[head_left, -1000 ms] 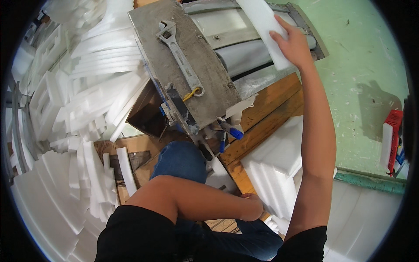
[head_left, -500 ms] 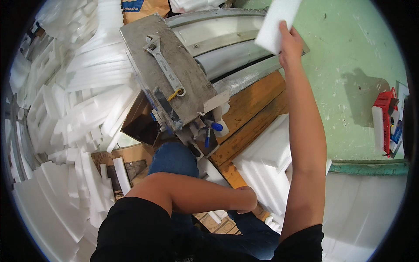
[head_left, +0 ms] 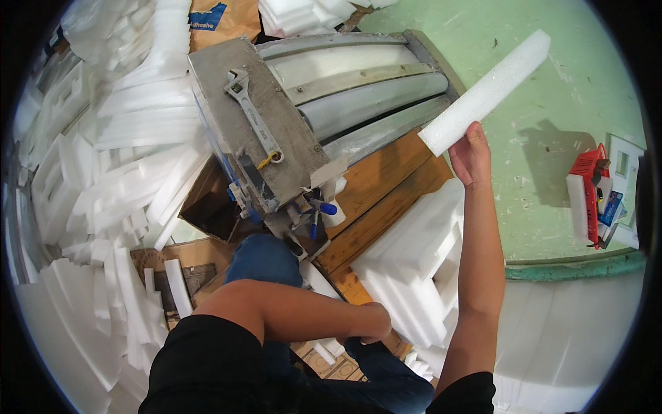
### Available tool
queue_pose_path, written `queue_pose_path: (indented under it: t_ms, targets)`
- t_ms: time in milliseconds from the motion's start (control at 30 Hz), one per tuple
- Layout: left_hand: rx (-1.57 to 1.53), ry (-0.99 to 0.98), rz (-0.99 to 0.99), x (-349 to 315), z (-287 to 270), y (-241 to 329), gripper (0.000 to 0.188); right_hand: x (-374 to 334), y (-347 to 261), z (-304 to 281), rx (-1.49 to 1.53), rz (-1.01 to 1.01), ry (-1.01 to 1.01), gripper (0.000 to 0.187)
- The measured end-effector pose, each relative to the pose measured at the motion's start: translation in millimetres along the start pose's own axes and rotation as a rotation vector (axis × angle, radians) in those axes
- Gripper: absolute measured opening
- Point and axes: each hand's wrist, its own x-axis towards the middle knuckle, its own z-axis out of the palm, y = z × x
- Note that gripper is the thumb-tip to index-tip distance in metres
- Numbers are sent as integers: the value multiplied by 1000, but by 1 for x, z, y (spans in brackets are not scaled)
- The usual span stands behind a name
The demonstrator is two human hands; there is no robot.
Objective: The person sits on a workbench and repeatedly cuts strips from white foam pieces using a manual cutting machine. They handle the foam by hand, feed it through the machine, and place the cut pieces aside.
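Note:
My right hand (head_left: 472, 154) grips the lower end of a long white foam strip (head_left: 491, 90), held up at a slant over the green floor. The strip's near end overlaps the edge of a grey roller machine (head_left: 372, 100). Across my lap my left forearm reaches rightward, and my left hand (head_left: 376, 323) hangs bent by my knee, its fingers mostly hidden. Just beyond that hand lie stacked white foam blocks (head_left: 407, 255). On the machine's metal housing (head_left: 289, 117) rests an adjustable wrench (head_left: 255, 117) with a yellow tie at its handle.
White foam pieces (head_left: 131, 179) pile up at left. Brown wooden boards (head_left: 393, 179) run beside the machine, with blue-capped pens (head_left: 324, 208) near its corner. A red basket (head_left: 586, 169) with small items stands at right on the green floor (head_left: 538, 228). An orange-brown bag (head_left: 234, 21) lies at the back.
My right hand has lowered toward me, and the foam strip has turned from steeply upright to a slant pointing up and right. My left hand stays by my knee; the whole view has shifted slightly.

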Motion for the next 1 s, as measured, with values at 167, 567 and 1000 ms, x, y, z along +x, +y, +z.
queue_pose_path:
  t_ms: [167, 567, 1000]
  targets:
    - [54, 9, 26, 6, 3, -2, 57, -5, -2, 4, -129, -17, 99, 51]
    - [1, -15, -48, 42, 14, -4, 45, 57, 66, 76, -544, -203, 363, 53]
    - [-18, 61, -18, 0, 1, -12, 47, 57, 39, 99, -522, -209, 299, 55]
